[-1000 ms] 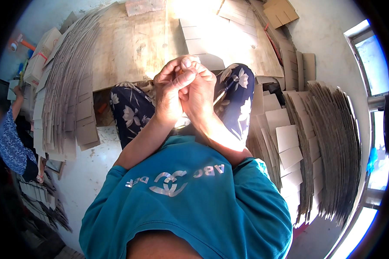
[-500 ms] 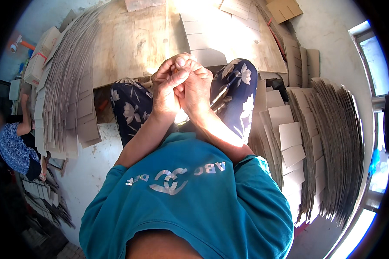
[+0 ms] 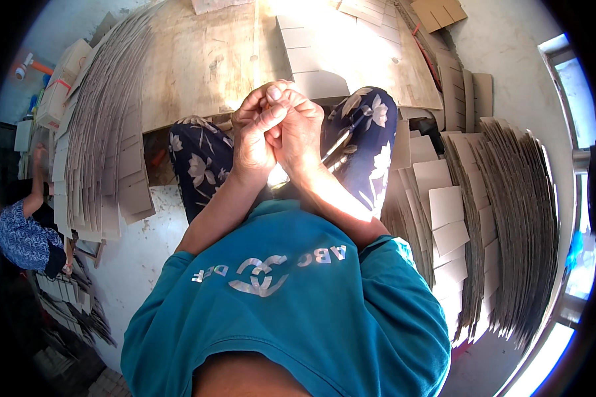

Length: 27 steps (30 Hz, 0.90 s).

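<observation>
My left hand (image 3: 255,137) and my right hand (image 3: 301,131) are pressed together in front of me, above my knees. The fingers of both are closed and bent inward, with the thumbs meeting near the top. Whatever lies between them, if anything, is hidden by the fingers. Just beyond the hands is the near edge of a wooden table (image 3: 198,73). On it, right behind my fingertips, lies a slotted cardboard sheet (image 3: 304,59), partly washed out by sunlight.
A long row of stacked cardboard pieces (image 3: 102,132) lines the table's left side. More cardboard stacks (image 3: 510,218) stand at my right, beside the wall and windows. At the far left a co-worker in a blue patterned top (image 3: 23,231) is near other cardboard pieces (image 3: 66,291).
My hands stay together in nearly the same place, with only a slight shift of the fingers. The co-worker at the left has moved a little.
</observation>
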Tool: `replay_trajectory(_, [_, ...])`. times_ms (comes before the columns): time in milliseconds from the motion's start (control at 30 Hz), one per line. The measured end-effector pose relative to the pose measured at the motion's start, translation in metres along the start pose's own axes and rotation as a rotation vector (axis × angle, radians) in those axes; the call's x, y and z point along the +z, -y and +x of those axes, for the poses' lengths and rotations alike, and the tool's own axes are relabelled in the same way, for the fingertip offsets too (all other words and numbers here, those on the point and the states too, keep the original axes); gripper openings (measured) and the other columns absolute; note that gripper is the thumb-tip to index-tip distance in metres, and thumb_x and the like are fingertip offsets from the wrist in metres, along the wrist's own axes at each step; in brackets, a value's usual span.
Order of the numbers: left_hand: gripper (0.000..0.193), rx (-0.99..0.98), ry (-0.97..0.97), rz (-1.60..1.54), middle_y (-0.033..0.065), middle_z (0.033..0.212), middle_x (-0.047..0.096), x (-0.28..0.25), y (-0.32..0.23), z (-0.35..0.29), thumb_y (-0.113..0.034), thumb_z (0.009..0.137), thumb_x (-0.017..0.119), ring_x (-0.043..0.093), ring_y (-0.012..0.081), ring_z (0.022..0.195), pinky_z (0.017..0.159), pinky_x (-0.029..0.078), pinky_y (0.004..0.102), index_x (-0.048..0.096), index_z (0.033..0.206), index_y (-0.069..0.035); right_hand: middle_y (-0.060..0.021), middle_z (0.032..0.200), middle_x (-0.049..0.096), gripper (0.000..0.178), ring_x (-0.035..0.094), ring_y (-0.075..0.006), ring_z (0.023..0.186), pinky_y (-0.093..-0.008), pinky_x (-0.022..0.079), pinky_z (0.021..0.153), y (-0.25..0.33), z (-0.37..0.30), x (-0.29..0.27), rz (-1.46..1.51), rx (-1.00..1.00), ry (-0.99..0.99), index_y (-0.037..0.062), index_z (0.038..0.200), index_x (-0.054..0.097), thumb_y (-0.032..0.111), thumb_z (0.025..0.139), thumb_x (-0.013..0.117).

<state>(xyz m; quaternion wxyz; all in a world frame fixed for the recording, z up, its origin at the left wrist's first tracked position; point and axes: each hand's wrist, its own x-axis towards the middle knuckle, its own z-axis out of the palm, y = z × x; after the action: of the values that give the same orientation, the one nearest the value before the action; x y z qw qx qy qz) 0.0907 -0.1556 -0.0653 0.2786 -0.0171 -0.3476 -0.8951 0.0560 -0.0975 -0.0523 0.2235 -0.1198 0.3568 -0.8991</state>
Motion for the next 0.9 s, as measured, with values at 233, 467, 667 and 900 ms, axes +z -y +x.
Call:
replay_trajectory(233, [0.030, 0.023, 0.002, 0.019, 0.0121, 0.106, 0.060, 0.002, -0.003, -0.001, -0.002, 0.080, 0.062, 0.057, 0.0169, 0.099, 0.092, 0.043, 0.0272, 0.057, 0.109, 0.006, -0.0017, 0.057, 0.051, 0.024, 0.037, -0.0041, 0.039, -0.0179, 0.027, 0.033, -0.002, 0.001, 0.000, 0.002, 0.009, 0.005, 0.0007, 0.069, 0.058, 0.011, 0.090, 0.057])
replay_trajectory(467, [0.035, 0.070, -0.047, 0.064, 0.0114, 0.110, 0.058, 0.004, -0.006, -0.005, -0.009, 0.085, 0.059, 0.055, 0.0134, 0.099, 0.088, 0.044, 0.0236, 0.054, 0.116, 0.006, 0.0005, 0.050, 0.049, 0.026, 0.037, -0.0035, 0.040, -0.0190, 0.027, 0.037, -0.006, -0.002, 0.008, -0.079, 0.038, -0.014, 0.0024, 0.066, 0.058, 0.012, 0.090, 0.060])
replay_trajectory(667, [0.059, 0.103, -0.132, 0.038, 0.0124, 0.115, 0.055, -0.017, -0.013, -0.010, -0.047, 0.096, 0.039, 0.053, 0.0103, 0.093, 0.083, 0.044, 0.0220, 0.048, 0.125, 0.004, -0.0011, 0.053, 0.051, 0.023, 0.038, -0.0046, 0.040, -0.0192, 0.029, 0.037, -0.016, -0.005, 0.023, -0.183, 0.074, 0.040, 0.0015, 0.069, 0.057, 0.009, 0.090, 0.057])
replay_trajectory(900, [0.060, 0.015, -0.271, -0.267, 0.0103, 0.113, 0.054, -0.042, -0.024, -0.021, -0.049, 0.096, 0.036, 0.053, 0.0174, 0.104, 0.093, 0.041, 0.0308, 0.045, 0.123, 0.003, -0.0027, 0.075, 0.060, 0.012, 0.053, -0.0084, 0.067, -0.0228, 0.045, 0.063, -0.044, -0.012, 0.030, -0.505, -0.098, 0.235, -0.0015, 0.079, 0.061, 0.007, 0.087, 0.058])
